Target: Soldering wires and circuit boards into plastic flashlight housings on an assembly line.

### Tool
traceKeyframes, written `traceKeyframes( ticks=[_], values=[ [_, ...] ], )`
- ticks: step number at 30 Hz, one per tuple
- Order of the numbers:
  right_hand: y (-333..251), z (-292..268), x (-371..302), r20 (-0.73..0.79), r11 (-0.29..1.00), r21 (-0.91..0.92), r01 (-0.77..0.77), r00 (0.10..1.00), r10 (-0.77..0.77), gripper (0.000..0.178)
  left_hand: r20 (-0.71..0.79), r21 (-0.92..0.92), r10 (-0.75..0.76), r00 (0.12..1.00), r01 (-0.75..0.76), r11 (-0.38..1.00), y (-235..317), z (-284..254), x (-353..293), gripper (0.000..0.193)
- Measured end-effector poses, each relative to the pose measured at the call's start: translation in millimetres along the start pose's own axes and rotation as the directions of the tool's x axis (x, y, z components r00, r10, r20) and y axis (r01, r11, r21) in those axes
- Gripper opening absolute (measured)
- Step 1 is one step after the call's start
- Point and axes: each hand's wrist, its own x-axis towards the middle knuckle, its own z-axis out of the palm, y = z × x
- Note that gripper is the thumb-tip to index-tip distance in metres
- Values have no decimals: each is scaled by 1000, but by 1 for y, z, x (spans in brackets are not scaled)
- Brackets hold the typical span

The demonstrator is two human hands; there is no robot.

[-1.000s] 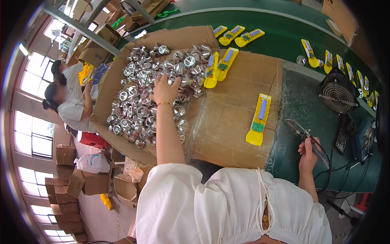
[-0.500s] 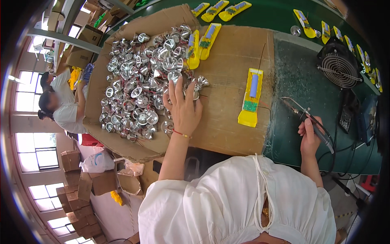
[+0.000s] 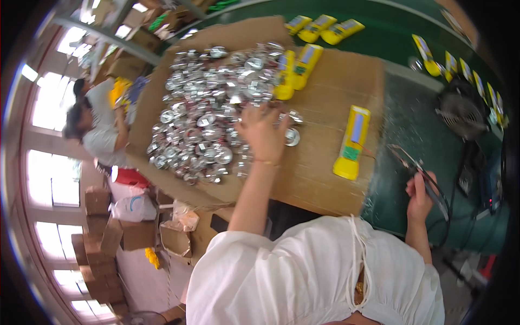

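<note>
My left hand (image 3: 263,134) reaches into the near right side of a heap of shiny silver reflector cups (image 3: 208,120) with thin wires. Its fingers are spread and bent down among the cups, slightly blurred; nothing shows clearly gripped. One loose cup (image 3: 292,137) lies just right of the thumb. My right hand (image 3: 420,198) is closed round a soldering iron (image 3: 441,203), its tip pointing away to the upper left. Between the hands lies a yellow flashlight half-shell (image 3: 346,169) with a blue cylindrical cell, a green circuit board and thin wires.
The heap sits in a cut-down cardboard tray (image 3: 149,173). Two yellow shells (image 3: 306,67) rest against its right side, with several more (image 3: 341,32) along the far green bench. A round-grilled black fan (image 3: 463,116) stands right, near cables. Other people (image 3: 100,119) work at far left.
My left hand has pushed farther into the heap and its fingers have bent down. A cup beneath it now shows at its right. The whole view has shifted; my right hand still holds the iron.
</note>
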Motion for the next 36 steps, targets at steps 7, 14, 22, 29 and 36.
traceKeyframes(
  ticks=[7, 14, 22, 29, 36],
  values=[
    [11, -16, 0, -49, 999, -38, 28, 998, -30, 17, 118, -720, -75, 990, 137, 680, 33, -26, 13, 10],
    [-21, 5, -5, 5, 998, 28, 48, 999, -48, 19, 736, -676, 141, 663, 703, 222, 59, -36, -35, 13],
    [-47, 38, -20, 347, 971, -164, 173, 931, -108, 16, 599, -713, 54, 799, 502, 488, 68, -12, -68, 15],
    [-39, 38, -27, 363, 950, -214, 227, 922, -138, 15, 650, -693, 89, 754, 542, 475, 76, -13, -64, 13],
    [-29, 33, -29, 325, 962, -237, 135, 944, -53, 14, 652, -665, 47, 757, 541, 515, 81, -16, -67, 12]
  ],
)
